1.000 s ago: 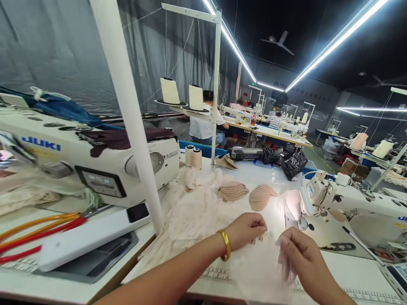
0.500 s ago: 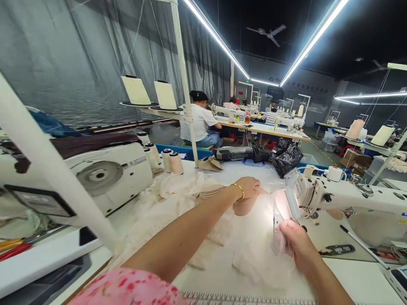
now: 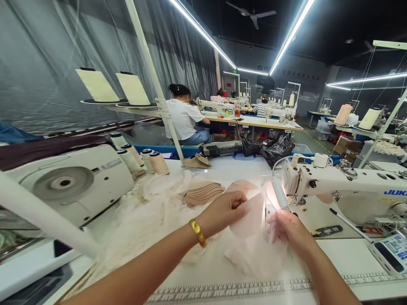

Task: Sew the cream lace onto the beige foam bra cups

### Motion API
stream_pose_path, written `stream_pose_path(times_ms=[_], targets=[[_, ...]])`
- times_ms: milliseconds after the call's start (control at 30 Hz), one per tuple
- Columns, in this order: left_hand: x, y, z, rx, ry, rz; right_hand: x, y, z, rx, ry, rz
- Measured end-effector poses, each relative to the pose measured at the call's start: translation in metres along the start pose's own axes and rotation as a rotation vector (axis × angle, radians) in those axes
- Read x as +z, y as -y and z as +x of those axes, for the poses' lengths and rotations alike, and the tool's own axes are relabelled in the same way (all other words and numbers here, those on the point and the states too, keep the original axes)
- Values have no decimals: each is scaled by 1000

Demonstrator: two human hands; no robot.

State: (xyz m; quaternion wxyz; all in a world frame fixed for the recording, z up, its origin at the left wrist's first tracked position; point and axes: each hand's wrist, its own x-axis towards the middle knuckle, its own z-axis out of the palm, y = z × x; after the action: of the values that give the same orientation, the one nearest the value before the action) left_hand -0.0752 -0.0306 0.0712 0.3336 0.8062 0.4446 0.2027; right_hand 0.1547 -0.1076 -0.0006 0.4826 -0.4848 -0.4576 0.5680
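Note:
Fingers curled, my left hand (image 3: pixel 222 212) pinches a thin beige curved fabric piece (image 3: pixel 244 226) above the table. My right hand (image 3: pixel 291 228) is closed on sheer pale fabric (image 3: pixel 254 258) beside the needle area of the white sewing machine (image 3: pixel 343 182); its fingertips are partly lost in glare from the lamp (image 3: pixel 280 194). Behind my left hand, a fanned stack of beige curved pieces (image 3: pixel 203 194) lies on the table, with more such pieces (image 3: pixel 243 185) to its right. Crumpled cream fabric (image 3: pixel 143 228) spreads under and left of my left forearm.
A second machine (image 3: pixel 76 182) stands left, by several thread cones (image 3: pixel 159 163) and a slanting thread-stand pole (image 3: pixel 155 84). Along the near table edge runs a ruler tape (image 3: pixel 235 290). Thread snips (image 3: pixel 329 231) lie under the right machine's arm. A co-worker (image 3: pixel 182 114) sits beyond.
My left hand has drawn back from the beige pieces toward me, bringing one piece with it. My right hand stays near the needle area with the sheer fabric. The camera view has shifted right.

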Motion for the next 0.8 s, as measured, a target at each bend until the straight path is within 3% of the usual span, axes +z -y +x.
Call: stream_pose_path(times_ms=[100, 167, 233, 333, 400, 467, 533, 600, 667, 733, 800], targets=[[25, -3, -34, -98, 234, -343, -1, 3, -4, -26, 46, -7], [41, -4, -42, -129, 272, -389, 0, 4, -8, -68, 73, -53], [53, -7, -42, -88, 203, -264, 2, 6, -13, -122, 75, -147], [59, -12, -37, 155, -31, -84, 7, 9, -25, -219, 37, -312], [57, -13, -32, 329, -30, -139, 10, 12, -36, -270, 55, -417], [54, -10, -27, 379, 224, -294, 12, 16, -47, -309, 93, -486], [50, -3, -23, 269, 546, -399, 12, 21, -56, -359, 55, -506], [46, 4, -21, 139, 641, -358, 12, 25, -60, -470, -79, -562], [39, 11, -19, 76, 500, -253, 12, 27, -60, -655, -222, -691], [28, 18, -17, 145, 194, -100, 16, 26, -54, -881, -292, -835], [15, 25, -14, 349, -175, 123, 20, 20, -43, -1079, -313, -958]])
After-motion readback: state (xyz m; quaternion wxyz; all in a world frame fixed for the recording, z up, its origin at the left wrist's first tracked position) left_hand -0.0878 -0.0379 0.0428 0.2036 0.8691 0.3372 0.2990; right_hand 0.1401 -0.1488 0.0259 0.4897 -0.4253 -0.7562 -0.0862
